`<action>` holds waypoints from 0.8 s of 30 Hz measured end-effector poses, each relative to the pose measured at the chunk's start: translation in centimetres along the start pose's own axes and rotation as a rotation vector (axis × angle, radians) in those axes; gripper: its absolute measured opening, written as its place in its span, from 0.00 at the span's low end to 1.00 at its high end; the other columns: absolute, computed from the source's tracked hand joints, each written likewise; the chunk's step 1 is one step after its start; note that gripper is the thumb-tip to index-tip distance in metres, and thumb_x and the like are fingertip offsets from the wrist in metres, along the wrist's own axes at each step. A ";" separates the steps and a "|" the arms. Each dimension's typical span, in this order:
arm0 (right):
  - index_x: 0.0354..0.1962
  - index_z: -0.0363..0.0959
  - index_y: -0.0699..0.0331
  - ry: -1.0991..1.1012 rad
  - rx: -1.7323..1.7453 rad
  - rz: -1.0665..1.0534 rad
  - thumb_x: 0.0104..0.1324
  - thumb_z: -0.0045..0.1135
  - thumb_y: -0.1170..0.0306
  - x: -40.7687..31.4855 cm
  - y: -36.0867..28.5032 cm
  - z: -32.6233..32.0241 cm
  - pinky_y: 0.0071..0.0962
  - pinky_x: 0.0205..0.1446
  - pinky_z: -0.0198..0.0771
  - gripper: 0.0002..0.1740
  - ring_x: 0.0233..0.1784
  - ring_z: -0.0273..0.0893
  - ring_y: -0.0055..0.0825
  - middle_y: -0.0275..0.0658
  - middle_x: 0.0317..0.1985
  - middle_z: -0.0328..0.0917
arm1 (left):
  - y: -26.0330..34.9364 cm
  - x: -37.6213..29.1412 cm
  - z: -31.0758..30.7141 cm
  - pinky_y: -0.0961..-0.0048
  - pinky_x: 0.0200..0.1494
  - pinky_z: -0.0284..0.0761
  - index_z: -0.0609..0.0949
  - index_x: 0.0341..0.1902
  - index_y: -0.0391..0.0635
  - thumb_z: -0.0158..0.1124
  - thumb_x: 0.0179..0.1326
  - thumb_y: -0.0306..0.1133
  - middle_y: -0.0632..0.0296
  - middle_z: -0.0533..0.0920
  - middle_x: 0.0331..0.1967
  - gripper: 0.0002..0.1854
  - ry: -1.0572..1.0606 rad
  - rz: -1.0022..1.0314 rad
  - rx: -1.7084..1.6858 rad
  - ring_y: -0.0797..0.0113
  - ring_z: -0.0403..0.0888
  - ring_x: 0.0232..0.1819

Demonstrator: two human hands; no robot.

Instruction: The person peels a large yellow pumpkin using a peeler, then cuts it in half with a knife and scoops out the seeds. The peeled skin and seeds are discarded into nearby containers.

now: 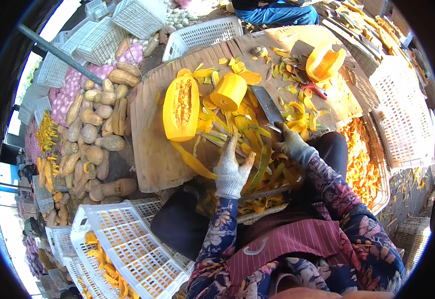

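Note:
My right hand [296, 144], in a whitish knit glove, grips the handle of a wide-bladed cleaver [266, 104]. Its blade points up and left over the board. My gloved left hand [232, 168] is held above a heap of peelings with its fingers apart and nothing in it. Beyond it lies a peeled squash half [182, 108], cut face up, with seeds and stringy pulp in the hollow. To its right rests a peeled squash chunk [229, 91] on its side. Yellow and green squash peelings [255, 134] cover the near board and hang down towards my lap.
A hollowed squash piece [324, 63] and a red-handled peeler [314, 89] lie on the wooden board [154, 157]. Whole squashes [90, 138] pile up at left. A white plastic crate [135, 239] stands near my left knee; a basket of orange pulp [359, 160] sits at right. Another person [277, 13] sits opposite.

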State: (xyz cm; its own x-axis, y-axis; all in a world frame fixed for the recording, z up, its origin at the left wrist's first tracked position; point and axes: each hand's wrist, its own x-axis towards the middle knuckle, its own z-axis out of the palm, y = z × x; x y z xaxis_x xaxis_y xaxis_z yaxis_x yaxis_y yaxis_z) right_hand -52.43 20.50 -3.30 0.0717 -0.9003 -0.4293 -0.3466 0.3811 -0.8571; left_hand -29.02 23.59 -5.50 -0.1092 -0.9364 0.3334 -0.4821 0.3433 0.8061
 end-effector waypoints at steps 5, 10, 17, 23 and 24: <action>0.76 0.57 0.59 -0.131 0.578 -0.268 0.64 0.67 0.74 -2.1 1.8 -5.8 0.15 0.47 0.72 0.45 0.52 0.75 0.15 0.32 0.58 0.76 | -1.4 8.7 0.0 0.43 0.75 0.63 0.64 0.78 0.49 0.82 0.50 0.48 0.32 0.66 0.73 0.53 0.169 0.118 0.455 0.31 0.63 0.74; 0.74 0.60 0.58 0.059 0.097 -0.446 0.64 0.65 0.73 5.0 1.0 -10.2 0.26 0.58 0.74 0.41 0.56 0.75 0.22 0.33 0.57 0.77 | -3.9 17.1 3.0 0.41 0.76 0.61 0.60 0.81 0.59 0.82 0.47 0.50 0.38 0.56 0.79 0.58 -0.005 0.054 0.714 0.29 0.56 0.77; 0.63 0.72 0.64 0.511 -0.419 -0.531 0.74 0.57 0.66 12.8 0.7 -12.6 0.38 0.57 0.76 0.23 0.53 0.83 0.49 0.54 0.49 0.84 | -6.3 19.0 3.4 0.46 0.75 0.64 0.57 0.81 0.50 0.82 0.51 0.53 0.33 0.60 0.76 0.59 0.112 0.024 0.574 0.31 0.63 0.75; 0.56 0.76 0.61 0.646 -0.555 -0.302 0.72 0.55 0.68 4.5 5.6 -8.8 0.48 0.54 0.75 0.17 0.51 0.81 0.56 0.55 0.47 0.83 | -6.2 10.7 4.6 0.42 0.79 0.51 0.71 0.73 0.43 0.71 0.60 0.60 0.41 0.68 0.74 0.45 -0.107 -0.024 0.817 0.37 0.62 0.76; 0.56 0.76 0.61 0.671 -0.615 -0.368 0.71 0.56 0.68 4.2 5.9 -7.7 0.48 0.55 0.75 0.18 0.52 0.80 0.56 0.54 0.48 0.82 | -6.2 10.2 5.1 0.40 0.78 0.49 0.74 0.70 0.44 0.68 0.61 0.61 0.41 0.70 0.73 0.42 -0.095 0.013 0.769 0.37 0.63 0.75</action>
State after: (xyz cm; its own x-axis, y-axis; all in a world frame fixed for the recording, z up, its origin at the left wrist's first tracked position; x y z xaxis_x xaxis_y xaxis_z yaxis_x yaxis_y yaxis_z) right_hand -61.35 17.38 -7.97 -0.2076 -0.9460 0.2490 -0.8494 0.0480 -0.5256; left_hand -31.56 11.51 -9.56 -0.1761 -0.9468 0.2695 -0.9445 0.2396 0.2246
